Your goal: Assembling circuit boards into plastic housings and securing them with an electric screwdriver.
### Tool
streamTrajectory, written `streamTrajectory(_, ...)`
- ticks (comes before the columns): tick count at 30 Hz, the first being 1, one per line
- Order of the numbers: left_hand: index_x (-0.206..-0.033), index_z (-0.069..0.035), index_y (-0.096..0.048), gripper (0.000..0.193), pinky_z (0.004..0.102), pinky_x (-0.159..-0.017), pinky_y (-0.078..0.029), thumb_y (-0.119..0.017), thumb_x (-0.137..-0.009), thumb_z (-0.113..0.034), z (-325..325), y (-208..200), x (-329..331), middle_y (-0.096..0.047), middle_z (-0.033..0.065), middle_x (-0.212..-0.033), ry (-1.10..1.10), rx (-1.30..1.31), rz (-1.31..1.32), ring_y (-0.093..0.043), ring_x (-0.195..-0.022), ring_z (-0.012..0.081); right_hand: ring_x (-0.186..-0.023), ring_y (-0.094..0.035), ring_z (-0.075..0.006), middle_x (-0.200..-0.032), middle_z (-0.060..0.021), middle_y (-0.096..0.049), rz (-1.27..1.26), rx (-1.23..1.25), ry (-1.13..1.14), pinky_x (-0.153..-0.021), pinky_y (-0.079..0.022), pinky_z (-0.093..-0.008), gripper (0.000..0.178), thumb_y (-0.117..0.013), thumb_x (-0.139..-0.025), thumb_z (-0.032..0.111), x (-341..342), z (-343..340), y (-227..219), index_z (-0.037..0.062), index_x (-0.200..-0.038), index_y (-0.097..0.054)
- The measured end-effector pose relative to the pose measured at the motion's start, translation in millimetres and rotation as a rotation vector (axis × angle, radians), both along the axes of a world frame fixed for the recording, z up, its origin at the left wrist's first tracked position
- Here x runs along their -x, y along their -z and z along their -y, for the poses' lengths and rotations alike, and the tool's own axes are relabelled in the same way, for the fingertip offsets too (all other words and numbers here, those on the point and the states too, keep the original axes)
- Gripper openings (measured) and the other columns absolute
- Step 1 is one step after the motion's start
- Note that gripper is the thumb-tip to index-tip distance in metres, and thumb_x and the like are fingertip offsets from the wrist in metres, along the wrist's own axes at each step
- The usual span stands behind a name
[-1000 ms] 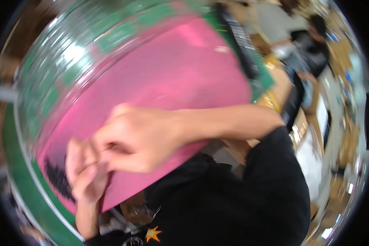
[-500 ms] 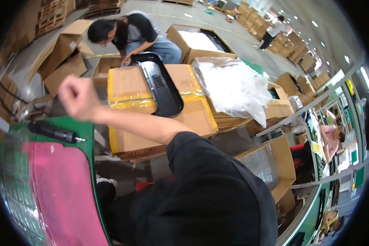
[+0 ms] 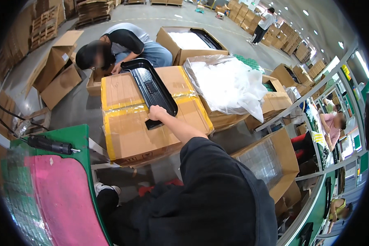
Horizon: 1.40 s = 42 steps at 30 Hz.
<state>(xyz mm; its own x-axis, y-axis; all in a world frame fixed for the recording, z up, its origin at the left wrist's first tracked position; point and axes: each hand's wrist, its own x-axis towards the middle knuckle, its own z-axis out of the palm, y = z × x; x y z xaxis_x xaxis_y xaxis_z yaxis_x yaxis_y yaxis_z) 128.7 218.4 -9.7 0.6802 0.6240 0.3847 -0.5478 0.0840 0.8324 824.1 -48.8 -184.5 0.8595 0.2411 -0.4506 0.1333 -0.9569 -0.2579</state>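
My right hand (image 3: 157,113) reaches out at the end of a black sleeve (image 3: 201,153). Its fingers are closed on the near left corner of a long black plastic tray-like panel (image 3: 151,84) with raised ribs. That panel lies slantwise across a brown cardboard carton (image 3: 127,131) sealed with yellow tape. Part of the panel's corner is covered by my fingers. Beyond the panel's far end a crouching person (image 3: 131,39) bends down, with a hand (image 3: 117,69) close to it. My left hand does not show.
At left a green workbench (image 3: 81,135) carries a pink mat (image 3: 65,192) and a black power screwdriver (image 3: 49,144). An open carton of white plastic wrapping (image 3: 227,84) stands beside the taped carton. Another open carton (image 3: 289,158) and a metal frame post (image 3: 283,110) are at right.
My right hand has come down from above the workbench, moving right onto the panel's near corner. The crouching person's head has dipped lower. My view has shifted slightly.
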Motion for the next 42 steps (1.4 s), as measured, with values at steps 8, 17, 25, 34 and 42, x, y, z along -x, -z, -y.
streamTrajectory(8,-0.117,-0.012,-0.046,0.023,0.0617,-0.098,-0.039,-0.046,-0.094,-0.019,23.0,-19.3,-6.4,-0.040,0.0151,-0.140,-0.398,-0.111,-0.290,-0.047,-0.118,0.0311,-0.072,-0.065,-0.0211,-0.100,-0.0115,-0.066,-0.476,0.126,-0.219,-0.067,-0.054,-0.0369,0.054,-0.070,-0.075,0.050,10.5,-26.6,-12.0,0.0020,-0.099,-0.064)
streamTrajectory(17,-0.134,0.001,-0.030,0.059,0.0336,-0.091,-0.033,-0.056,-0.082,-0.006,42.1,-25.0,-22.4,-0.041,0.0105,-0.121,-0.499,0.111,-0.008,-0.040,-0.111,0.0183,-0.107,-0.062,-0.0353,-0.111,-0.0249,-0.064,0.105,-0.005,-0.281,-0.089,-0.051,-0.0429,0.035,-0.051,-0.085,0.024,11.8,-35.5,-35.8,-0.0001,-0.105,-0.066)
streamTrajectory(25,-0.084,-0.015,-0.032,0.029,0.0287,-0.067,-0.031,-0.056,-0.073,-0.003,52.3,-64.6,-47.9,-0.029,-0.0008,-0.074,-0.627,0.122,0.061,-0.034,-0.070,0.0132,-0.054,-0.052,-0.0298,-0.063,-0.0180,-0.054,0.588,-0.614,-0.882,-0.050,-0.038,-0.0373,0.018,-0.057,-0.093,0.014,126.1,-46.2,-221.8,-0.0024,-0.086,-0.055)
streamTrajectory(34,-0.078,-0.014,-0.032,0.027,0.0306,-0.066,-0.032,-0.049,-0.071,0.006,42.0,-78.3,-27.0,-0.030,-0.0009,-0.070,-0.665,0.023,0.199,-0.034,-0.069,0.0142,-0.054,-0.050,-0.0179,-0.059,-0.0017,-0.039,0.686,-0.424,-2.172,-0.044,-0.044,-0.0302,0.021,-0.062,-0.060,0.013,262.1,-127.3,-316.1,0.0099,-0.061,-0.041)
streamTrajectory(42,-0.080,-0.009,-0.036,0.022,0.0291,-0.067,-0.037,-0.054,-0.075,0.003,32.0,-84.4,1.2,-0.036,-0.0001,-0.073,-0.706,-0.048,0.066,-0.041,-0.071,0.0141,-0.059,-0.059,-0.0149,-0.059,-0.0007,-0.049,0.662,-0.275,-2.702,-0.046,-0.048,-0.0277,0.013,-0.058,-0.070,0.016,352.0,-195.9,-286.9,0.0116,-0.068,-0.046)
